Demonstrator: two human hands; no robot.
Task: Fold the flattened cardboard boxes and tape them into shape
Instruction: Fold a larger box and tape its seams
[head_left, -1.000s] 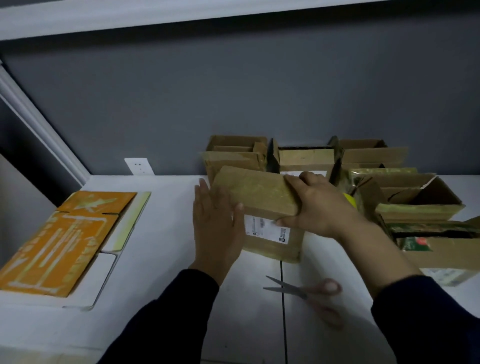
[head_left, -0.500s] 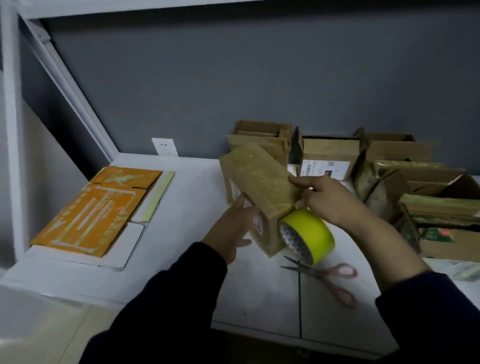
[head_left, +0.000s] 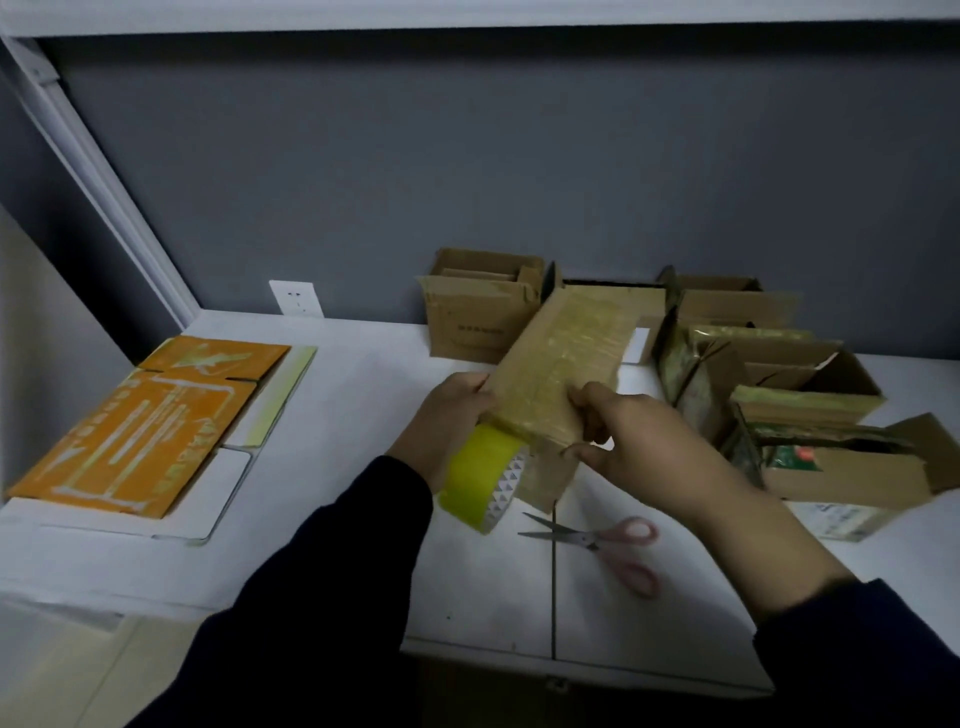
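The box has swung round since half a second ago. Then it stood tilted on a corner; now it lies flatter above the table, taped face up, far end pointing to 1 o'clock. The roll has crossed over too. It hung under the right hand and now sits at the box's 7 o'clock corner, beneath the left hand. The left hand curls round the near left edge of the box; I cannot tell whether it grips the roll too. The right hand pinches the near right edge, thumb below.

Scissors lie on the white table at 6 o'clock from the box. Orange flats lie at 9 o'clock. Open boxes crowd from 12 to 3 o'clock along the grey wall, with a socket at 10 o'clock.
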